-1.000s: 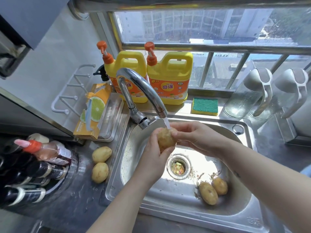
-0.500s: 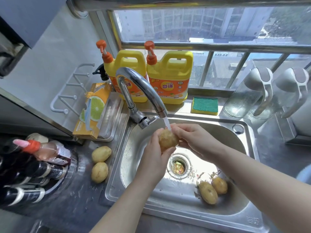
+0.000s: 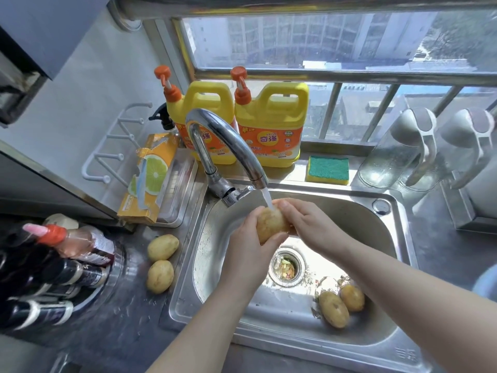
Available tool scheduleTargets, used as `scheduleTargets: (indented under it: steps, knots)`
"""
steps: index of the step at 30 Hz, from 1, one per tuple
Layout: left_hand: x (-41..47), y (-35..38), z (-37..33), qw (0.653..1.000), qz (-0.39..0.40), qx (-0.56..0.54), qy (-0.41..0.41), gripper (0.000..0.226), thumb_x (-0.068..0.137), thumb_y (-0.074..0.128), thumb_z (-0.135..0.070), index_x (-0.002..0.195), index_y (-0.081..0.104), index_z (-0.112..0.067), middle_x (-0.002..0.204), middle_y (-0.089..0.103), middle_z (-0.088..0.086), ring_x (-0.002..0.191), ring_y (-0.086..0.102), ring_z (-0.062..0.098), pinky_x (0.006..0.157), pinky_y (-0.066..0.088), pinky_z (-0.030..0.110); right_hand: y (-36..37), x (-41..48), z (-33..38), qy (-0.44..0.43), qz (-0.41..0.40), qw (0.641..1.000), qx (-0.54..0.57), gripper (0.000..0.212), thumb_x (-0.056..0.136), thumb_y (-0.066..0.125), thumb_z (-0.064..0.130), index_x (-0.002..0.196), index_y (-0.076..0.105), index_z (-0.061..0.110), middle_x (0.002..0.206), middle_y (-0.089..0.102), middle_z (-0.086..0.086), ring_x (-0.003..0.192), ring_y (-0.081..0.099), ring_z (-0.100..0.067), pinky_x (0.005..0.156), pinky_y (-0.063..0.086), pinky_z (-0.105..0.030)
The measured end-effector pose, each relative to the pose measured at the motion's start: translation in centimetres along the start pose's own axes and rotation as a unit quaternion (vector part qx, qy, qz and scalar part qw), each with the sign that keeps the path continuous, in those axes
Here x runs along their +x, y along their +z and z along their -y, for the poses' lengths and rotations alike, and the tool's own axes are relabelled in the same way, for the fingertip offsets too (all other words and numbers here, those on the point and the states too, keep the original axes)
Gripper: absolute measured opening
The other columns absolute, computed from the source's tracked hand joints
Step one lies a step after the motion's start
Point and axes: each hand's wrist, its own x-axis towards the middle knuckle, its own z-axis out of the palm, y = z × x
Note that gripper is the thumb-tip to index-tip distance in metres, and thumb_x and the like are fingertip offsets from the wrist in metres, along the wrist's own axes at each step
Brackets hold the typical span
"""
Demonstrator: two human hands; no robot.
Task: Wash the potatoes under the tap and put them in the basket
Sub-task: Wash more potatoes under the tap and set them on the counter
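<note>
1. Right now the left hand (image 3: pixel 246 246) grips a potato (image 3: pixel 270 223), with the thumb beneath it and the fingers curled round its 9 o'clock side.
2. The right hand (image 3: pixel 309 224) closes on the same potato from 3 o'clock, its bent fingers pressed against the top and far side.
3. Both hands hold this potato over the sink (image 3: pixel 349 216), just at 12 o'clock of the drain strainer (image 3: pixel 287 267) and right under the spout of the tap (image 3: pixel 228 141).
4. A thin stream of water (image 3: pixel 267 198) runs from the spout and lands on top of the potato, between the two hands.
5. Two more lie on the sink floor at 4 o'clock of the drain, touching each other: the long potato (image 3: pixel 333 309) is nearer, and the round potato (image 3: pixel 352 297) is at its 2 o'clock.
6. Another two rest on the wet table (image 3: pixel 129 319) at 9 o'clock of the sink, just beside its rim. The upper potato (image 3: pixel 162 247) and the lower potato (image 3: pixel 160 276) lie close together.
7. Behind the tap, at 12 o'clock, two yellow detergent jugs (image 3: pixel 274 125) stand side by side on the sill.
8. A green-topped sponge (image 3: pixel 328 169) lies just at their 3 o'clock.
</note>
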Motion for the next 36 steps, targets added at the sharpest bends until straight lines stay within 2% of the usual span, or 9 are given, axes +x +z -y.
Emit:
scheduleTargets:
  steps: [7, 13, 16, 20, 24, 27, 29, 32, 36]
  knots:
    - [0.2, 0.1, -0.7, 1.000, -0.011, -0.020, -0.017, 0.041, 0.084, 0.073, -0.026, 0.124, 0.062, -0.032, 0.101, 0.071, -0.010, 0.091, 0.065, 0.002, 0.066, 0.046, 0.014, 1.2, -0.7, 0.7, 0.005, -0.038, 0.996, -0.078, 0.064, 0.068, 0.076, 0.060, 0.121, 0.059, 0.029, 0.104, 0.072, 0.006, 0.095, 0.069, -0.011, 0.088, 0.058, -0.038]
    - [0.3, 0.4, -1.0, 0.999, -0.029, -0.027, -0.002, 0.040, 0.081, 0.078, -0.038, 0.118, 0.065, -0.034, 0.098, 0.069, -0.013, 0.092, 0.065, 0.004, 0.077, 0.053, 0.022, 1.1, -0.4, 0.6, -0.006, -0.037, 0.998, -0.057, 0.025, 0.099, 0.054, 0.047, 0.109, 0.062, 0.025, 0.092, 0.067, 0.008, 0.082, 0.061, -0.011, 0.072, 0.046, -0.030]
    - [0.2, 0.7, -1.0, 0.999, -0.037, -0.004, 0.014, 0.045, 0.080, 0.078, -0.044, 0.121, 0.063, -0.032, 0.099, 0.063, -0.014, 0.092, 0.061, 0.004, 0.079, 0.054, 0.027, 0.9, 0.1, 0.4, -0.031, -0.070, 0.996, -0.034, 0.039, 0.110, 0.035, 0.031, 0.096, 0.066, 0.011, 0.079, 0.060, 0.008, 0.070, 0.053, -0.006, 0.067, 0.039, -0.028]
    - [0.3, 0.6, -0.8, 0.999, -0.038, -0.008, 0.013, 0.045, 0.081, 0.079, -0.037, 0.123, 0.063, -0.034, 0.099, 0.061, -0.014, 0.093, 0.060, 0.002, 0.077, 0.053, 0.023, 1.0, -0.2, 0.4, -0.008, -0.021, 1.000, -0.019, 0.032, 0.099, 0.053, 0.049, 0.110, 0.063, 0.021, 0.089, 0.066, 0.008, 0.077, 0.061, -0.006, 0.072, 0.048, -0.031]
    - [0.2, 0.7, -0.5, 0.999, -0.040, 0.000, 0.013, 0.044, 0.084, 0.074, -0.025, 0.125, 0.062, -0.032, 0.100, 0.058, -0.013, 0.098, 0.060, 0.008, 0.073, 0.046, 0.017, 1.5, -0.7, 0.3, 0.006, -0.005, 0.998, -0.059, 0.063, 0.069, 0.070, 0.065, 0.119, 0.052, 0.031, 0.105, 0.069, 0.004, 0.097, 0.069, -0.015, 0.086, 0.058, -0.037]
    - [-0.4, 0.9, -0.4, 0.998, -0.057, 0.001, 0.041, 0.041, 0.084, 0.077, -0.033, 0.122, 0.062, -0.033, 0.099, 0.057, -0.012, 0.096, 0.057, 0.006, 0.078, 0.049, 0.023, 1.5, -0.4, 0.0, -0.006, -0.020, 1.000, -0.018, 0.052, 0.081, 0.056, 0.067, 0.117, 0.057, 0.029, 0.106, 0.069, 0.005, 0.102, 0.066, -0.016, 0.094, 0.054, -0.041]
    - [-0.7, 1.0, -0.3, 0.996, -0.069, 0.011, 0.056, 0.046, 0.084, 0.077, -0.033, 0.126, 0.061, -0.033, 0.101, 0.055, -0.013, 0.097, 0.056, 0.007, 0.081, 0.052, 0.027, 1.6, -0.2, -0.1, -0.023, -0.032, 0.999, -0.016, 0.032, 0.098, 0.048, 0.050, 0.110, 0.062, 0.023, 0.102, 0.067, 0.006, 0.096, 0.063, -0.011, 0.092, 0.053, -0.039]
    - [-0.9, 1.1, -0.2, 0.994, -0.071, 0.035, 0.072, 0.057, 0.083, 0.079, -0.037, 0.135, 0.056, -0.031, 0.105, 0.051, -0.014, 0.099, 0.055, 0.009, 0.083, 0.053, 0.028, 1.5, 0.2, -0.1, -0.018, -0.053, 0.998, 0.014, 0.033, 0.104, 0.037, 0.028, 0.099, 0.067, 0.014, 0.091, 0.064, -0.001, 0.086, 0.058, -0.015, 0.079, 0.051, -0.043]
    - [-0.7, 0.9, -0.1, 0.992, -0.082, 0.051, 0.078, 0.064, 0.082, 0.081, -0.031, 0.139, 0.053, -0.028, 0.110, 0.051, -0.013, 0.103, 0.056, 0.010, 0.086, 0.052, 0.029, 1.5, -0.1, 0.4, 0.003, -0.031, 0.999, 0.026, 0.025, 0.103, 0.049, 0.034, 0.106, 0.066, 0.016, 0.091, 0.067, 0.000, 0.081, 0.062, -0.012, 0.068, 0.052, -0.031]
